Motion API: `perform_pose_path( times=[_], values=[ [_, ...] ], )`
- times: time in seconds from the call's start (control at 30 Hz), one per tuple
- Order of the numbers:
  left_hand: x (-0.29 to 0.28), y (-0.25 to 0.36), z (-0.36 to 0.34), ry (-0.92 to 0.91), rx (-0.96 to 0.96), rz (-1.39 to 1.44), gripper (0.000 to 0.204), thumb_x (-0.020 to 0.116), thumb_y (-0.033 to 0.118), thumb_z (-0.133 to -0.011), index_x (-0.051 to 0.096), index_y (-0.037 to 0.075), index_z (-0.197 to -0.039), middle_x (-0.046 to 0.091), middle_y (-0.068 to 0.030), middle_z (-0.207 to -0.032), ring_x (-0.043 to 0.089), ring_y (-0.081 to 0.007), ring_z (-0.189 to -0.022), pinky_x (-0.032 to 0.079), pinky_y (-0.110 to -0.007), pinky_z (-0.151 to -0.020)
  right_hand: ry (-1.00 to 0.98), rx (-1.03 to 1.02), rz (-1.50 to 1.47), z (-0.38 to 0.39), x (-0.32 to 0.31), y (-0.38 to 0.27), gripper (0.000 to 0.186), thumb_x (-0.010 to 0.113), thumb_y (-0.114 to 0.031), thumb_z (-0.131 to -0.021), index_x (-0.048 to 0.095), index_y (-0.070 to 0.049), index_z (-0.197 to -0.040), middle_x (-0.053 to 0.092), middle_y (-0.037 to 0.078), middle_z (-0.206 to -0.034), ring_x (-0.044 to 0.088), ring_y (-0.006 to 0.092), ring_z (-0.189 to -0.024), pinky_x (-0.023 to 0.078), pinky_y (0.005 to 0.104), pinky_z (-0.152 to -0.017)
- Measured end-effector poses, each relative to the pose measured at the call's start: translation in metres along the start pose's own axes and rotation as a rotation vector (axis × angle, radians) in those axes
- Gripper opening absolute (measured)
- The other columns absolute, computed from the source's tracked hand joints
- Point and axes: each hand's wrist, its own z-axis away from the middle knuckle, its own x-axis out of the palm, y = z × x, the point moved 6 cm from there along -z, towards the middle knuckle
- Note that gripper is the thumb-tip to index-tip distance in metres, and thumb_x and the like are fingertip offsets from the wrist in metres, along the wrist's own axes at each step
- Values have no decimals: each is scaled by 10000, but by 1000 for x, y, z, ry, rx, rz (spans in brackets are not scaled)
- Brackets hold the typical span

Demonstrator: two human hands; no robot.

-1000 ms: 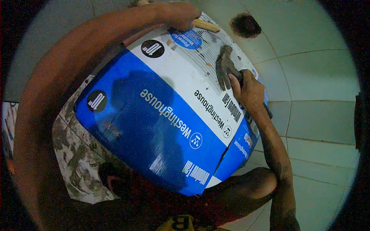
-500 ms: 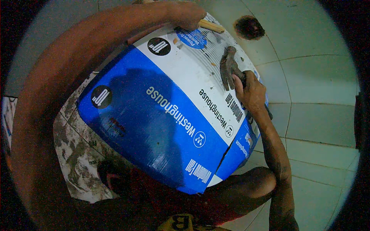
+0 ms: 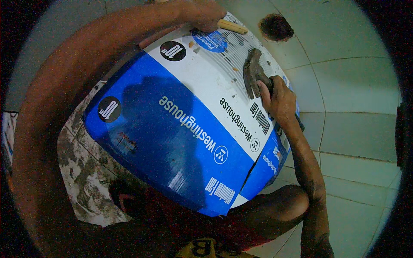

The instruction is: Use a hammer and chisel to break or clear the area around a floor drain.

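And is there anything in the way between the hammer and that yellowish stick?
Nothing that I can see. Between the hammer in the right hand and the yellowish stick poking out of the left hand, only the striped box top shows.

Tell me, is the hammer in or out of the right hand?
In: the right hand curls around the handle of the hammer, whose head shows beyond the thumb.

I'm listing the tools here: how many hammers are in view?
1: the hammer in the right hand, its head over the box. Any behind the box or left forearm would be hidden.
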Motion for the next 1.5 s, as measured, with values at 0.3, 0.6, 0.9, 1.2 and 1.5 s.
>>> perform_pose_path(
  times=[0.3,0.6,0.9,1.2,1.5],
  values=[
    [-1,-2,4,3,-27,34,366,531,231,-859,596,35,-1162,612,-196,-1160,585,-342,-1094,436,-476,-922,-23,27,7,-2,0,-2,368,640,-390,-858,516,-46,-900,614,165,-677,604,330,-541,468,429,-472],
    [-7,3,12,-32,-112,-16,372,529,277,-865,604,76,-1169,617,-160,-1171,592,-321,-1095,402,-585,-873,-39,49,-4,-1,1,0,382,642,-403,-853,538,-41,-919,620,172,-680,615,323,-558,474,425,-484],
    [-22,14,33,-38,-129,-12,359,558,321,-860,623,125,-1154,625,-131,-1164,590,-309,-1104,357,-655,-854,-58,45,20,-1,0,-1,382,638,-402,-853,529,-38,-897,616,166,-735,607,344,-555,474,438,-483],
    [-5,0,-9,90,-30,57,346,567,254,-838,626,46,-1109,621,-189,-1143,613,-311,-1056,448,-546,-858,-125,116,-33,-3,-1,1,372,629,-386,-862,512,-35,-900,621,191,-676,610,363,-561,470,444,-497],
    [33,40,-116,266,158,112,350,529,271,-878,597,8,-1099,637,-207,-1041,621,-351,-954,478,-467,-818,-210,111,-123,-9,1,10,425,598,-456,-864,532,-36,-866,622,208,-756,626,391,-623,489,470,-541]
  ],
)
